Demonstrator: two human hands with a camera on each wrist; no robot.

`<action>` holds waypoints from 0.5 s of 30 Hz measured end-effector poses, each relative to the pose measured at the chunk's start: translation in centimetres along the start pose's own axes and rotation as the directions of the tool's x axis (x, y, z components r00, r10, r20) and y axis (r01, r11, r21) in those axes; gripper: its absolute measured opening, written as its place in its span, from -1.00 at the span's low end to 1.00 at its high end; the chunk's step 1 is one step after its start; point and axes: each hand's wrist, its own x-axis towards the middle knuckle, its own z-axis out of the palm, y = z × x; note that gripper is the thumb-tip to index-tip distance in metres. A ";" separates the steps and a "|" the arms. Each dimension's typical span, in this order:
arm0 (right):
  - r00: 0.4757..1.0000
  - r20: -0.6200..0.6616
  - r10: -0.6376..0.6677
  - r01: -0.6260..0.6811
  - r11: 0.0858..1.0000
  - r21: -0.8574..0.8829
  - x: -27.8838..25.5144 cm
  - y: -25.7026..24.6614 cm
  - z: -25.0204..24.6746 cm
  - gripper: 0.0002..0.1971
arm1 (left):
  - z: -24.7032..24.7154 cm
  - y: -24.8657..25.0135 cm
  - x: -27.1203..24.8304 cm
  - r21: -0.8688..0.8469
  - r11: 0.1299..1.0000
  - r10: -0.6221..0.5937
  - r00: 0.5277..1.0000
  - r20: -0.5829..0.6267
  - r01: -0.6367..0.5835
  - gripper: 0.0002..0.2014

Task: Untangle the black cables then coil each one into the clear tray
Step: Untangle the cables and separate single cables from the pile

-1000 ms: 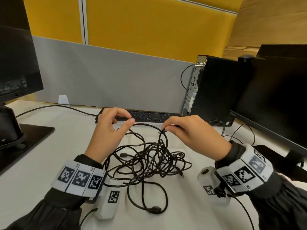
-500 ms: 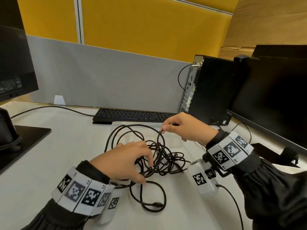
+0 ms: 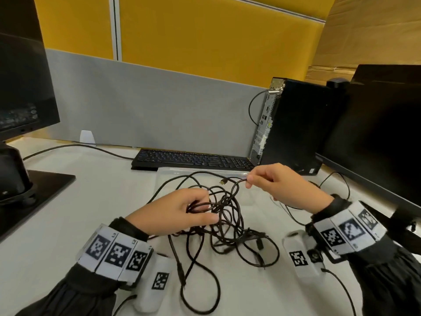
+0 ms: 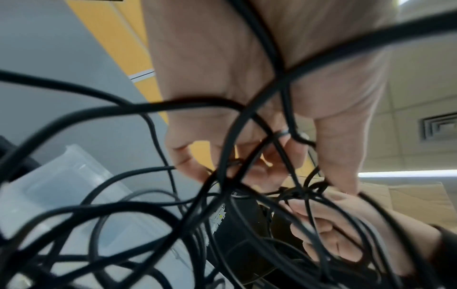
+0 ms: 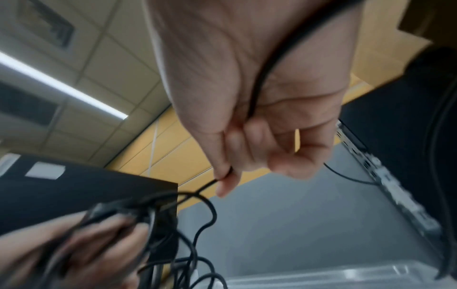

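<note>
A tangle of thin black cables (image 3: 227,226) lies on the white desk in the head view, with loops trailing toward me. My left hand (image 3: 182,210) grips a bunch of strands at the tangle's left side, fingers curled through them (image 4: 247,166). My right hand (image 3: 271,181) is raised at the right and pinches one cable between thumb and forefinger (image 5: 223,176), close to a gold-tipped plug (image 3: 223,181). The clear tray (image 3: 173,176) sits just behind the tangle, in front of the keyboard, partly hidden by cables and by my right hand.
A black keyboard (image 3: 191,159) lies behind the tray. A black PC tower (image 3: 296,124) and a monitor (image 3: 376,133) stand at the right, another monitor with its base (image 3: 34,185) at the left. Thin cables run along the desk by the right monitor.
My left hand dropped from the top loop and took hold of strands low in the tangle. My right hand pulled its cable up and to the right, bringing the plug end out.
</note>
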 end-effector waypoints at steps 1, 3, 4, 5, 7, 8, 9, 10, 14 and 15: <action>0.998 -0.045 -0.038 0.035 0.998 -0.056 -0.5 0.0 0.3 -0.80 | 0.0 0.1 0.0 -0.039 0.999 0.014 1.000 -0.004 -0.014 -0.60; 0.984 -0.116 -0.134 0.121 0.987 -0.109 -1.4 -0.2 1.0 -0.82 | 0.0 0.3 0.0 -0.115 0.993 0.025 1.000 -0.017 -0.027 -0.60; 0.973 -0.128 -0.193 0.179 0.977 -0.116 -1.9 -0.4 1.4 -0.76 | 0.0 0.4 0.0 -0.171 0.985 0.015 0.999 -0.033 -0.020 -0.61; 0.958 -0.125 -0.257 0.245 0.964 -0.106 -2.2 -0.7 1.8 -0.69 | 0.0 0.5 0.0 -0.230 0.973 -0.007 0.998 -0.058 -0.007 -0.61; 0.923 -0.097 -0.372 0.368 0.928 -0.053 -2.6 -1.3 2.6 -0.63 | 0.2 0.5 0.1 -0.326 0.945 -0.062 0.994 -0.096 0.027 -0.67; 0.911 -0.074 -0.406 0.405 0.914 -0.027 -2.7 -1.7 3.0 -0.63 | 0.3 0.5 0.2 -0.345 0.938 -0.062 0.992 -0.108 0.021 -0.71; 0.907 -0.050 -0.419 0.419 0.908 -0.003 -2.6 -2.0 3.4 -0.63 | 0.4 0.4 0.3 -0.347 0.938 -0.047 0.992 -0.119 0.003 -0.72; 0.909 -0.032 -0.416 0.417 0.909 0.014 -2.5 -2.3 3.8 -0.64 | 0.5 0.4 0.3 -0.349 0.937 -0.035 0.990 -0.135 -0.015 -0.71; 0.927 -0.054 -0.370 0.372 0.927 0.035 -1.5 -3.3 4.8 -0.86 | 0.4 -0.1 0.6 -0.186 0.982 -0.033 0.954 -0.297 -0.024 -0.70; 0.935 -0.049 -0.352 0.354 0.934 0.040 -1.1 -3.3 4.9 -0.80 | 0.3 -0.1 0.5 -0.170 0.984 -0.016 0.941 -0.338 -0.044 -0.67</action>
